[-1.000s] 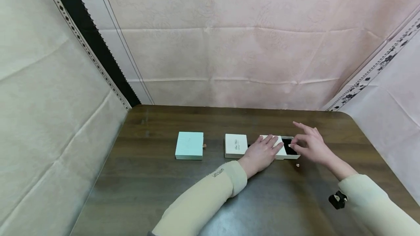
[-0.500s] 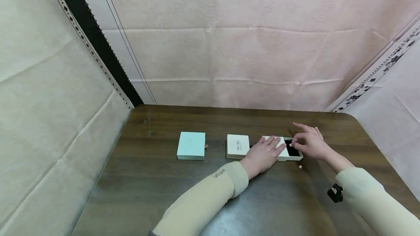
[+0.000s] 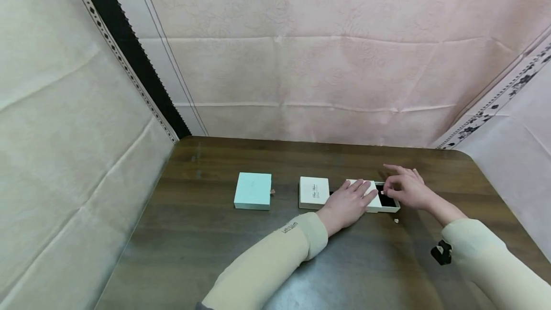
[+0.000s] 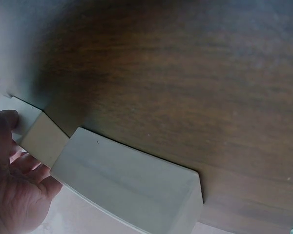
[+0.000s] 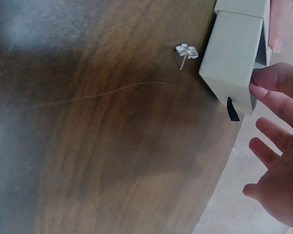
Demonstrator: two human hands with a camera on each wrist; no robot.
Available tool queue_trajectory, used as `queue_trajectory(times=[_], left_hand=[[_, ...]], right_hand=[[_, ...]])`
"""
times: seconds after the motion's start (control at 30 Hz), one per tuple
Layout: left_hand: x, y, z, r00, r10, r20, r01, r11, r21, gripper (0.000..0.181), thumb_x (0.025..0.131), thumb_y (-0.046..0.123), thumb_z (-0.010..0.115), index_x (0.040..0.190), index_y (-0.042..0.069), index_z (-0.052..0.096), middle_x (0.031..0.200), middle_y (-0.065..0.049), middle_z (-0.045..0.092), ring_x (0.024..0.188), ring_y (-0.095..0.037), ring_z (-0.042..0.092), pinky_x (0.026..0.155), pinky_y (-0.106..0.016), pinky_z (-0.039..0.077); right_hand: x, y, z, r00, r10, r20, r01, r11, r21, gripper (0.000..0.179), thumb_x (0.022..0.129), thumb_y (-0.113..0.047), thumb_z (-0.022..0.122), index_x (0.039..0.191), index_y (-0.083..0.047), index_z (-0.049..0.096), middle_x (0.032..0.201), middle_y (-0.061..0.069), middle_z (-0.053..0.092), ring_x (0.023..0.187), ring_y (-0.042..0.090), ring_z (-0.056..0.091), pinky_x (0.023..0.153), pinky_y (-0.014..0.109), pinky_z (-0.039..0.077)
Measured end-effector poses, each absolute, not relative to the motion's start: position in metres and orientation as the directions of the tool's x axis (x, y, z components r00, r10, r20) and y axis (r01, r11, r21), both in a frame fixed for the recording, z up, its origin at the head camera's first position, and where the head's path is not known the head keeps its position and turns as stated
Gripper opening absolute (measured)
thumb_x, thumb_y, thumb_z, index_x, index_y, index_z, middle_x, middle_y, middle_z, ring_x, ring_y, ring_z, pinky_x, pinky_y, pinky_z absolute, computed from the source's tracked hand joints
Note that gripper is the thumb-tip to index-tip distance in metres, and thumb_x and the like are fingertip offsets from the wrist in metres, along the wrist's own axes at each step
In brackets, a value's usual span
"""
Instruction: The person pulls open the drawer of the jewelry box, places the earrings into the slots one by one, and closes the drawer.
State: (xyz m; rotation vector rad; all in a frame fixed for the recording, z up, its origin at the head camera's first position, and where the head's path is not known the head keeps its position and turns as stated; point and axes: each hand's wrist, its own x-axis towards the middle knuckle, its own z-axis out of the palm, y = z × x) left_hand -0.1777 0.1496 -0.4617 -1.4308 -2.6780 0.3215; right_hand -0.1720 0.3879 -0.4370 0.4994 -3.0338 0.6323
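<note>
My left hand (image 3: 347, 203) lies over a white drawer box (image 3: 372, 199), fingers stretched across its top. The box's drawer (image 3: 394, 209) is pulled out to the right and has a black inside. At the drawer, my right hand (image 3: 408, 189) pinches a small whitish earring (image 3: 382, 192) between thumb and index finger, the other fingers spread. In the right wrist view those fingertips sit at the drawer's far wall, hiding what they hold. A silvery stud earring (image 5: 186, 50) lies on the table beside the drawer, and a black ribbon tab (image 5: 233, 110) hangs from its end.
Left of my left hand stands a white box (image 3: 314, 191) with lettering on its lid. Farther left is a light turquoise box (image 3: 253, 190) with a small brown tab (image 3: 272, 192). Pale cloth (image 3: 301, 71) hangs behind the brown wooden table (image 3: 193, 252).
The head view has shifted slightly, so everything appears a little farther right. My right hand has moved slightly left and down relative to the drawer, still pinching the earring. My left hand stays put.
</note>
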Motion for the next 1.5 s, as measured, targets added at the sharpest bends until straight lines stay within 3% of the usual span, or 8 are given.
queue_trajectory(times=[0.3,0.87,1.5], left_hand=[[-0.177,0.151,-0.463,-0.553,0.833,-0.020,0.813,0.534,-0.233,0.057,0.117,0.046,0.040,0.171,0.032,0.029,0.176,0.005,0.029,0.160,-0.012,0.029,0.126,-0.032,0.034],[-0.177,0.149,-0.460,-0.559,0.829,-0.021,0.806,0.538,-0.247,0.056,0.117,0.044,0.039,0.171,0.031,0.029,0.175,0.004,0.031,0.160,-0.013,0.030,0.126,-0.032,0.034],[-0.178,0.150,-0.463,-0.545,0.838,0.006,0.811,0.529,-0.251,0.056,0.117,0.044,0.040,0.170,0.029,0.032,0.174,0.002,0.033,0.159,-0.014,0.033,0.125,-0.033,0.036]], right_hand=[[-0.176,0.392,-0.436,-0.935,-0.355,0.005,-0.323,0.846,-0.423,0.021,0.094,-0.007,0.077,0.081,-0.022,0.071,0.150,0.038,0.049,0.129,0.068,0.046,0.101,0.092,0.019],[-0.186,0.389,-0.422,-0.933,-0.338,-0.121,-0.275,0.890,-0.364,0.021,0.096,-0.013,0.076,0.078,-0.022,0.073,0.148,0.038,0.053,0.135,0.067,0.045,0.102,0.094,0.016],[-0.184,0.383,-0.418,-0.961,-0.270,-0.061,-0.250,0.941,-0.228,0.024,0.088,-0.019,0.085,0.073,-0.025,0.068,0.146,0.032,0.058,0.143,0.061,0.037,0.112,0.088,0.008]])
